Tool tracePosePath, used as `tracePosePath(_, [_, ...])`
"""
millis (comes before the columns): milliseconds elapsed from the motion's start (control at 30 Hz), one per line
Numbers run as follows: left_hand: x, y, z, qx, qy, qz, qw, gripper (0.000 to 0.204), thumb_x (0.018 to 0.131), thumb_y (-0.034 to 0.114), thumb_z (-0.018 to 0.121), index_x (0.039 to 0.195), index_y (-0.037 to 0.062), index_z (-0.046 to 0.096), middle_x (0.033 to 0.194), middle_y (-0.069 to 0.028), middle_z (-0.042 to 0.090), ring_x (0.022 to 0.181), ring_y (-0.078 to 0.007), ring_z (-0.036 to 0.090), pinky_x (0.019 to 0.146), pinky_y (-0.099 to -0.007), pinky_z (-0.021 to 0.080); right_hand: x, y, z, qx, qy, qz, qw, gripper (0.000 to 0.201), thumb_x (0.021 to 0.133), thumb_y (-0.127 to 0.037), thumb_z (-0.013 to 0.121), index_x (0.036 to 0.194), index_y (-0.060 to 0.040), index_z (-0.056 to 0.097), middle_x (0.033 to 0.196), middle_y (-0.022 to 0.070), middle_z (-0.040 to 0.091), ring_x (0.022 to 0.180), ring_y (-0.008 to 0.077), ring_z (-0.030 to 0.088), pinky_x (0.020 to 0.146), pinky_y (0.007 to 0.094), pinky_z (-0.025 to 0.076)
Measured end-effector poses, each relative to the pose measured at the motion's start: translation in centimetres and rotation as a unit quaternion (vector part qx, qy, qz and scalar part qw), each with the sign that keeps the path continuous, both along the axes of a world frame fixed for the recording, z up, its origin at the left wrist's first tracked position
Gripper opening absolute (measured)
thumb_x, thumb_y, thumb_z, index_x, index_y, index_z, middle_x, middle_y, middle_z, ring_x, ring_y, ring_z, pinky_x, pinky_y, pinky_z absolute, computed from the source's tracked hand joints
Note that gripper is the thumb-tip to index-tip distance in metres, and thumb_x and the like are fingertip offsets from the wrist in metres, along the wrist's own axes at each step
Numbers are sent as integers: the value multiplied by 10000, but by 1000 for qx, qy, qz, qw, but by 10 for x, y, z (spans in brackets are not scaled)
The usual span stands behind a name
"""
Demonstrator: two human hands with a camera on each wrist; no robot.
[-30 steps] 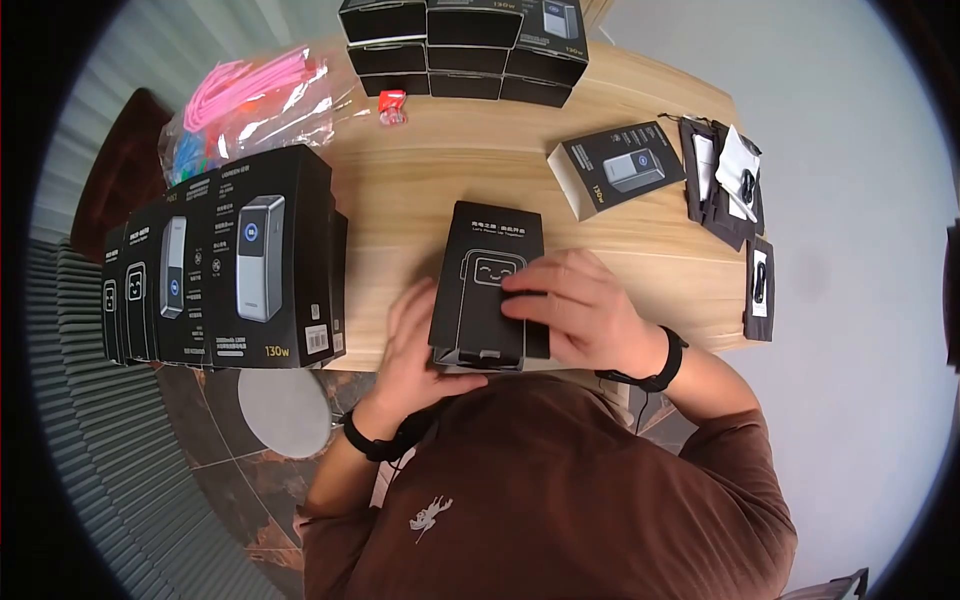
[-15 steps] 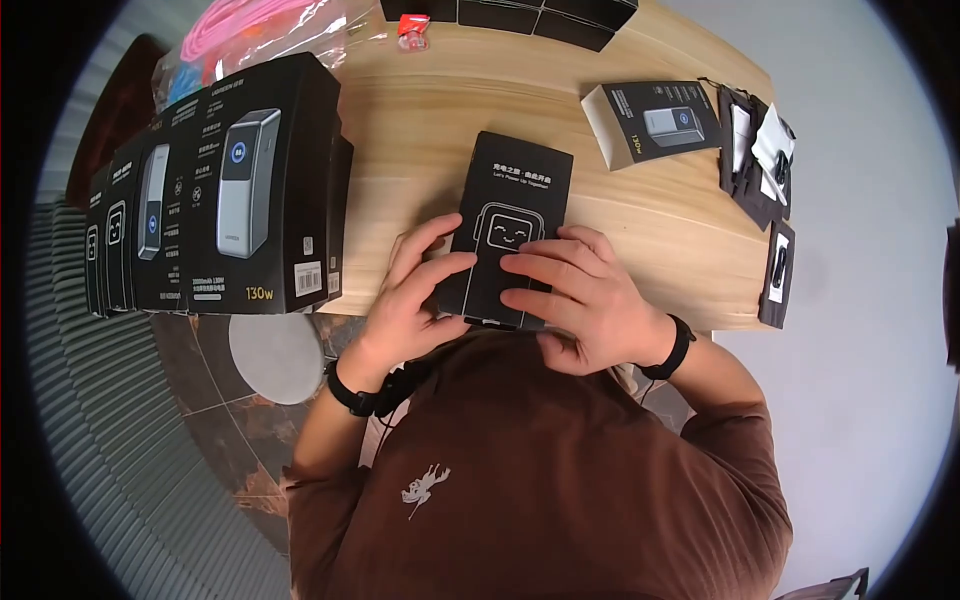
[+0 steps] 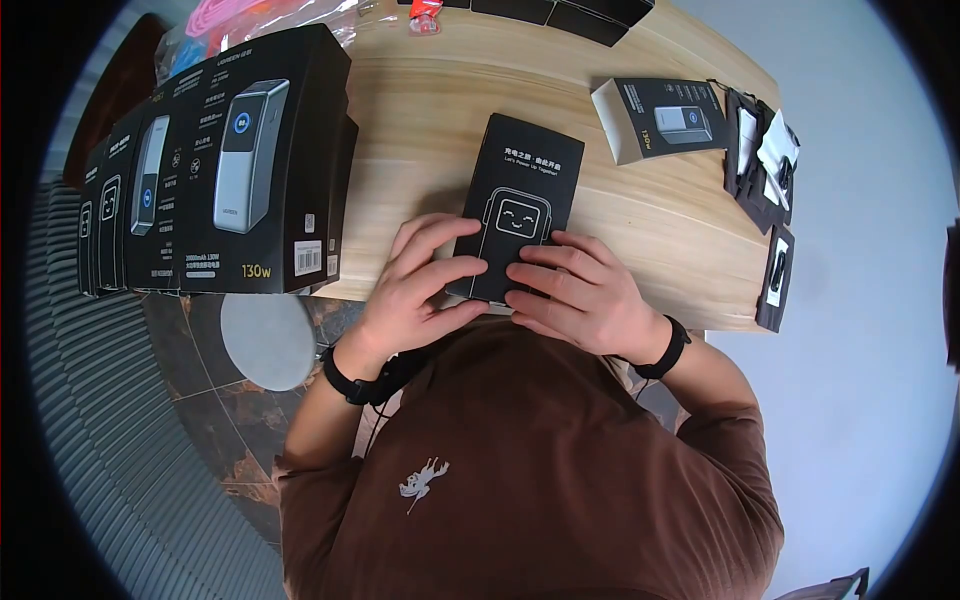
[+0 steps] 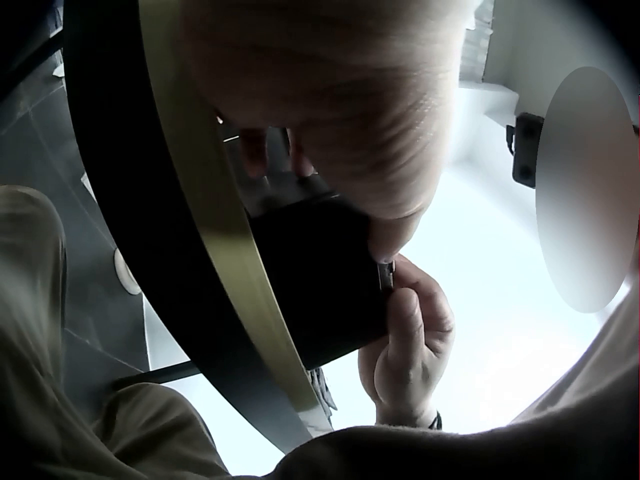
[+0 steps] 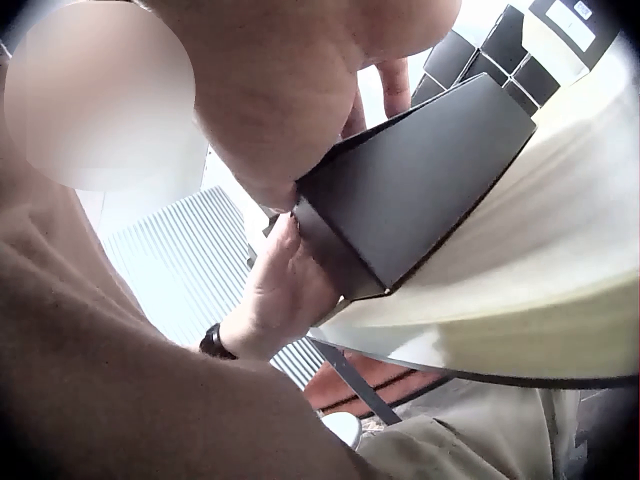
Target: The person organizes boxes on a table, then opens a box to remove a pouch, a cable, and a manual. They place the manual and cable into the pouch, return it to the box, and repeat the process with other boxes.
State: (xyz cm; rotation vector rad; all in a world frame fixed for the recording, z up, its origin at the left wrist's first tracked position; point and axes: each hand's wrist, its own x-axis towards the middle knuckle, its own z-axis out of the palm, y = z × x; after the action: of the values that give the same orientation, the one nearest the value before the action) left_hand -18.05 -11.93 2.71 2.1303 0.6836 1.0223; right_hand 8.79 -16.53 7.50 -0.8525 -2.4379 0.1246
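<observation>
Vs. ~0.5 s ago, draws R thumb in from off to the side, now at near end of blk box (image 3: pixel 516 185); brings L thumb closer to that end too. Shows box, table (image 3: pixel 400 150) & other cartons a bit higher in frame. Has box just above & right of ctr, by table's near edge, printed face up, far end leaning slightly right. Grasps its lower part from both sides: w/ L hand (image 3: pixel 410 290), bends fingers over left edge onto face, spread apart; w/ R hand (image 3: pixel 590 300), curves fingers over right side onto face, closer tog. Opens neither hand wider than needed to span box's side. In L wrist view, puts both thumbs near each other at box's end, beside small pale tab (image 4: pixel 386 276); can't tell if pressing it.
</observation>
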Motion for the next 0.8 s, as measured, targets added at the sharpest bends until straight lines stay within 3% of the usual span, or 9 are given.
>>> tracePosePath(267, [0,1,1,16,-11,-16,1000,260,701,106,905,940,151,812,1370,-94,650,1284,-390,547,1055,-479,475,-1,0,1,-38,20,1,999,293,796,-203,864,1064,-135,767,1235,61,716,1136,269,679,974,447,548])
tracePosePath(433, [-1,0,4,10,-10,-24,1000,211,706,100,896,894,167,825,1324,-69,689,1286,-384,550,1061,-466,481,-4,-1,0,11,-5,2,1000,292,771,-183,843,1050,-130,776,1231,56,710,1138,245,664,974,423,529])
tracePosePath(633, [-1,-4,13,-6,-13,-21,1000,195,717,105,894,873,165,793,1338,-73,672,1324,-403,514,1068,-504,461,-9,-7,4,-26,16,-8,999,317,764,-164,864,1068,-129,780,1232,59,721,1139,252,669,993,454,523])
tracePosePath(700, [-1,-10,39,-13,40,4,999,237,737,209,900,876,111,733,1357,-92,645,1338,-419,513,1079,-520,463,-10,-6,3,-62,53,5,997,315,762,-149,862,1061,-111,771,1214,70,725,1113,267,677,978,465,529])
tracePosePath(800, [16,-28,66,19,174,91,980,498,771,462,866,915,24,676,1400,-151,587,1375,-438,487,1108,-551,445,-3,-10,-1,-98,148,12,984,273,768,-100,829,1024,-74,739,1161,108,720,1044,309,679,937,473,533])
